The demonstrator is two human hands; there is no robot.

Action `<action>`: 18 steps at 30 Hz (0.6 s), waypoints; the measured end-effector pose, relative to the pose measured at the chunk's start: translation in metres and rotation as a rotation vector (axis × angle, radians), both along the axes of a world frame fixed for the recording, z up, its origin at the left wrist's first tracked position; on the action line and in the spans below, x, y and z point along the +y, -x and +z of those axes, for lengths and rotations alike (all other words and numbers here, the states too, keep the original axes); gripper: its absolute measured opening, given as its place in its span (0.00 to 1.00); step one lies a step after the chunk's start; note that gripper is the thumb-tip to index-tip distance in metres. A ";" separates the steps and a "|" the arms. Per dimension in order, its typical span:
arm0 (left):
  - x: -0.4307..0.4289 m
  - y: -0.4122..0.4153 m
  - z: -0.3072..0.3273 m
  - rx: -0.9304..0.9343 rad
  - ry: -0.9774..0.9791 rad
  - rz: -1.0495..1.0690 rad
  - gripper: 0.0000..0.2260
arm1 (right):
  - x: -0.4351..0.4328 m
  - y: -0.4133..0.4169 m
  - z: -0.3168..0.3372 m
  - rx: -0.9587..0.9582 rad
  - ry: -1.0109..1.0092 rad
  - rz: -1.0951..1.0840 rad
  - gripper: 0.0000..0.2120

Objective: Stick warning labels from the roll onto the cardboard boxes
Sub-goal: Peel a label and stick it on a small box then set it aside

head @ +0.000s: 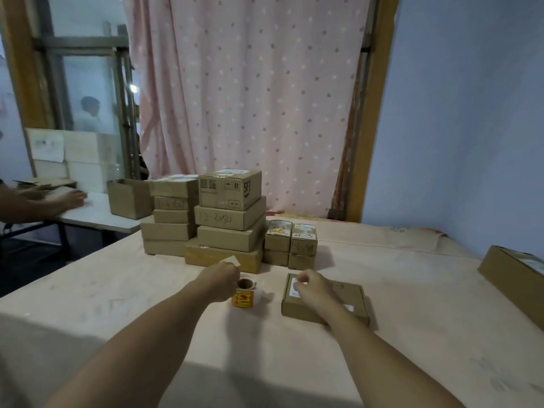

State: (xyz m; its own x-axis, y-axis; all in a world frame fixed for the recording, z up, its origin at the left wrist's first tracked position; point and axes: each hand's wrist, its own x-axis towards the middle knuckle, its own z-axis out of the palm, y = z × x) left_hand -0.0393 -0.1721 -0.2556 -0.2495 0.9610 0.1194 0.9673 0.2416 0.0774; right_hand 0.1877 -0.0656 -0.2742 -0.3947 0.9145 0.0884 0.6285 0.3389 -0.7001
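Label roll (244, 297) stands on end mid-counter (117, 290), with a flat cardboard box (350, 295) just to its right. Left hand (220, 282) is against the roll, grip pinching a pale label strip (232, 260) that sticks up above the knuckles. Right hand (313, 290) is over the box's far-left corner, fingers curled above a white patch (294, 291); cannot tell whether that grip holds anything.

Risks:
- The roll looks light, so a pull on the strip may tip or drag it.
- The strip may curl onto the fingers.

Stacked boxes (229, 222) toward the far edge are all shut, contents hidden. Open carton (129, 198) on the side table: inside not visible.
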 end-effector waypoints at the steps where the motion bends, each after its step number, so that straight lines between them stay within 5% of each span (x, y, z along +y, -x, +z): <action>1: -0.002 0.006 -0.003 -0.005 -0.002 -0.026 0.13 | -0.001 0.010 0.000 -0.005 -0.028 0.038 0.07; 6: -0.008 0.024 -0.014 0.026 -0.052 -0.072 0.19 | -0.009 0.053 -0.002 -0.155 -0.202 0.240 0.14; 10: -0.002 0.025 -0.021 0.115 -0.067 -0.143 0.21 | -0.019 0.075 0.000 -0.222 -0.382 0.264 0.08; 18: 0.015 0.029 -0.035 0.247 -0.051 -0.279 0.20 | -0.020 0.080 -0.004 -0.160 -0.323 0.306 0.08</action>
State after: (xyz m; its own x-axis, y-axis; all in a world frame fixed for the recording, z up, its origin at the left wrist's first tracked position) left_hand -0.0680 -0.1573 -0.2907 0.0633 0.9792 0.1929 0.9864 -0.0320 -0.1611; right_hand 0.1073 -0.0855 -0.2786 -0.6738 0.6896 0.2653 0.5567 0.7099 -0.4313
